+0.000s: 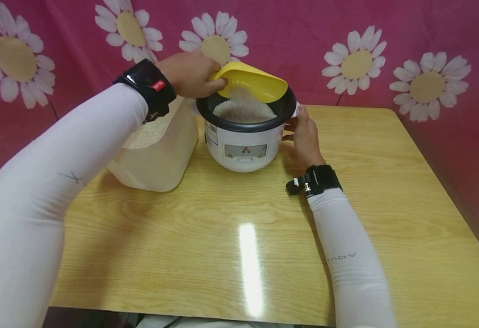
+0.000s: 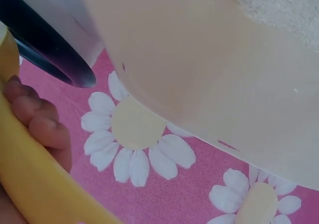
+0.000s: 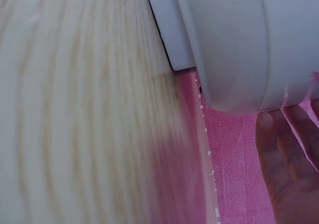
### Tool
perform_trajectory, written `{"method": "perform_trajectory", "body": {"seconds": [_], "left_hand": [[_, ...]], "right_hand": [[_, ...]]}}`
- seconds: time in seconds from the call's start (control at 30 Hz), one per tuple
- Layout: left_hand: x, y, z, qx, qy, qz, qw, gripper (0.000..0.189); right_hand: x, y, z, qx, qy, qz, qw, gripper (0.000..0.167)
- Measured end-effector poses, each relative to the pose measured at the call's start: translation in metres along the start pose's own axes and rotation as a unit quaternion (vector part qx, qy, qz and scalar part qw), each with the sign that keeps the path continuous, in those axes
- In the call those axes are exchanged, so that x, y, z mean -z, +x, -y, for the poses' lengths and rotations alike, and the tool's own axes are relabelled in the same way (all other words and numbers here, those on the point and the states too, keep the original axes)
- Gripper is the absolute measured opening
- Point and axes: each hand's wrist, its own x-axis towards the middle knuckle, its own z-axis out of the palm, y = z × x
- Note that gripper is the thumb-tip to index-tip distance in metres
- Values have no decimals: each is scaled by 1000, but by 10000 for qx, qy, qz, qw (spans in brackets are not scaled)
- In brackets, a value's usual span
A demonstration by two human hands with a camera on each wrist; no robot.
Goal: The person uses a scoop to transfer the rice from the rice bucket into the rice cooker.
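My left hand [image 1: 194, 75] grips a yellow scoop [image 1: 260, 84], tilted over the mouth of a white rice cooker [image 1: 243, 141]. A pale blur of rice lies at the scoop's lower edge, above the white rice [image 1: 243, 111] heaped inside the cooker's dark rim. In the left wrist view, curled fingers [image 2: 42, 119] wrap the yellow scoop. My right hand [image 1: 306, 139] holds the cooker by its right side handle, thumb at the handle and the other fingers below it. Those fingers [image 3: 294, 149] touch the white wall in the right wrist view.
A tall cream bin [image 1: 153, 164] with rice [image 1: 151, 134] inside stands left of the cooker, partly under my left arm. All stand on a glossy wooden table [image 1: 206, 237]. A pink cloth with daisies [image 1: 288, 41] hangs along the back.
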Motion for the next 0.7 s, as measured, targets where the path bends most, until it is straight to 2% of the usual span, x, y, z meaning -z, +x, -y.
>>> {"method": "perform_trajectory", "body": {"seconds": [0.17, 0.3, 0.6, 0.7], "left_hand": [[2, -6, 1, 77, 51, -142, 9999, 43], [3, -10, 3, 70, 60, -230, 9997, 42], [5, -15, 6, 45, -48, -511, 9987, 44], [5, -17, 7, 3, -85, -499, 9987, 44]], "right_hand": [[-1, 1, -2, 135, -69, -37, 9999, 73], [-2, 1, -4, 226, 73, -91, 9997, 71], [-1, 2, -4, 204, 72, -80, 9997, 70], [-2, 2, -5, 211, 82, -91, 9997, 69]]}}
